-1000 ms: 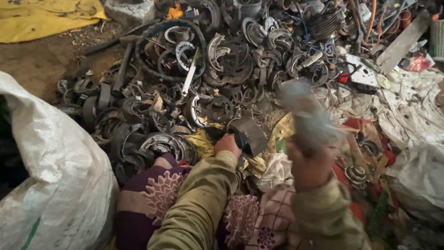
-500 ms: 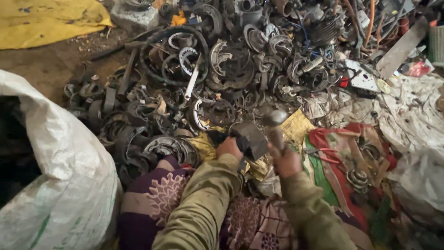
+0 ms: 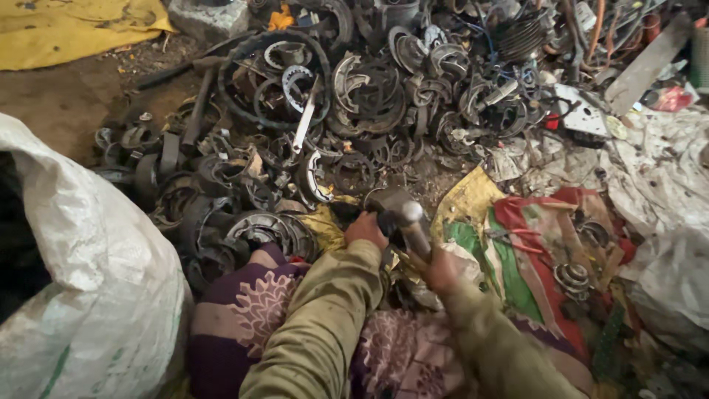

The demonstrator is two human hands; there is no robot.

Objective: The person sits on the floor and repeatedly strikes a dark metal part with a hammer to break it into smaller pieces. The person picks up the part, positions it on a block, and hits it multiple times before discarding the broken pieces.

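My left hand [image 3: 365, 228] grips a dark curved metal part [image 3: 384, 199] and holds it down on the ground in front of my knees. My right hand [image 3: 442, 270] is closed around the handle of a hammer [image 3: 410, 222], whose grey head rests on or just above that part. Both sleeves are olive green. A purple patterned cloth [image 3: 244, 310] covers my lap below the arms. Whether the hammer head touches the part is not visible.
A big heap of rusty curved metal parts and rings [image 3: 354, 111] fills the ground ahead. A white woven sack [image 3: 81, 281] stands at the left. Coloured printed sacking [image 3: 532, 244] and white plastic sheet [image 3: 665, 192] lie at the right, a yellow sheet [image 3: 66, 29] far left.
The right hand was raised and blurred with the hammer a second ago; it has come down onto the metal part. The left hand stayed on the part.
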